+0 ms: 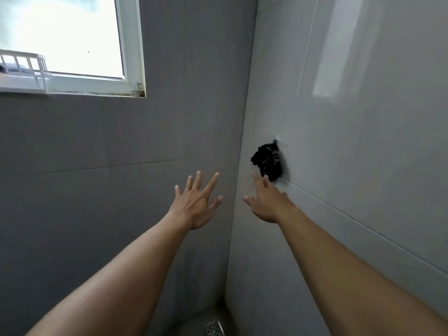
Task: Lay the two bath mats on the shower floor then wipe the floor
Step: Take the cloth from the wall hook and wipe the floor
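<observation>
A crumpled black cloth [268, 162] hangs from a small clear hook [278, 138] on the right wall of the shower corner. My right hand [265, 200] stretches toward it with straight fingers, the fingertips just below the cloth's lower edge; whether they touch it I cannot tell. My left hand [197, 201] is raised beside it with fingers spread, holding nothing, in front of the grey back wall. No bath mat is in view. Only a small patch of shower floor [194, 323] shows at the bottom.
A metal floor drain [214, 327] sits in the corner at the bottom edge. A window [60, 35] is high on the left wall, with a white rack [24, 69] on its sill. Tiled walls meet in a corner straight ahead.
</observation>
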A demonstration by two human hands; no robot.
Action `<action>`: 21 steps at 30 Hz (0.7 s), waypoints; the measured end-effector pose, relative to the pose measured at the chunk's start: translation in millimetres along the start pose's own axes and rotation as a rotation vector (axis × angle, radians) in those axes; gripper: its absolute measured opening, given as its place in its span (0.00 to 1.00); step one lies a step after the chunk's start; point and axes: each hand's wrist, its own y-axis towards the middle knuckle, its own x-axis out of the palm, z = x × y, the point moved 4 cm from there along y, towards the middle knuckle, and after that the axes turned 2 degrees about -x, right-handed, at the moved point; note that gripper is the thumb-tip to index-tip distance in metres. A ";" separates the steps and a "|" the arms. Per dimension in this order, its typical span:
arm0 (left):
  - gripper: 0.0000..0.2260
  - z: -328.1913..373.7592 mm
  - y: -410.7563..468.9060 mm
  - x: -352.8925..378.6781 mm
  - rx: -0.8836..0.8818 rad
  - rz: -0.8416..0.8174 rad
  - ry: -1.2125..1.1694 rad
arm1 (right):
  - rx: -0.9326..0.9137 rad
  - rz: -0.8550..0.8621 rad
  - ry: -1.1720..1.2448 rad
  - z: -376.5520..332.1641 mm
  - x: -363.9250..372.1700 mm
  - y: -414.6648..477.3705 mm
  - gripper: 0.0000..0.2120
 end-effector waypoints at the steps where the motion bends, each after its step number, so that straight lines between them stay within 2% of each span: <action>1: 0.30 4.8 12.4 0.9 0.025 0.000 -0.003 | 0.010 0.016 -0.007 4.3 -5.4 7.6 0.36; 7: 0.30 28.7 90.3 8.8 0.130 0.018 -0.026 | 0.069 0.108 -0.054 39.8 -27.9 56.8 0.36; 15: 0.30 28.5 188.1 10.7 0.206 0.033 -0.050 | 0.135 0.347 -0.172 68.0 -49.7 132.5 0.29; 21: 0.29 36.7 265.0 33.3 0.258 -0.008 -0.110 | 0.174 0.403 -0.238 77.4 -48.9 183.3 0.28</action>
